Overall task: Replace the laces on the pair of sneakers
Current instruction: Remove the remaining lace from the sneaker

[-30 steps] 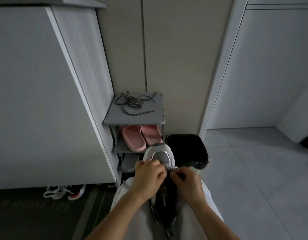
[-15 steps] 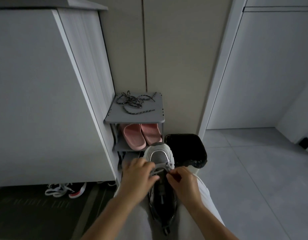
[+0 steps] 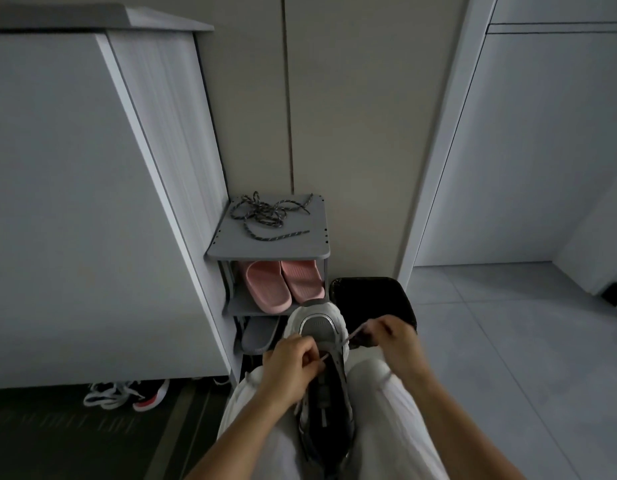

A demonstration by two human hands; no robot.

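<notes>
Sneaker [image 3: 326, 393] heel lost in shadow between thighs [image 3: 383, 414]; left grip [image 3: 289, 365] and right grip [image 3: 395, 337] each pinch lace [image 3: 356, 332]; floor [image 3: 508, 358] open rightward.

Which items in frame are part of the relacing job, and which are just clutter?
Job: grey-and-white sneaker; light lace, pinched by left hand and right hand; speckled laces on the rack.
Lying about: pink slippers; grey slipper; black bin; shoes under the cabinet.

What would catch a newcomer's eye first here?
A grey-and-white sneaker rests on the person's lap, low centre; the left hand and right hand each pinch the pale lace near its toe. Behind, dark speckled laces lie tangled atop a small grey shoe rack, pink slippers on the shelf below.
</notes>
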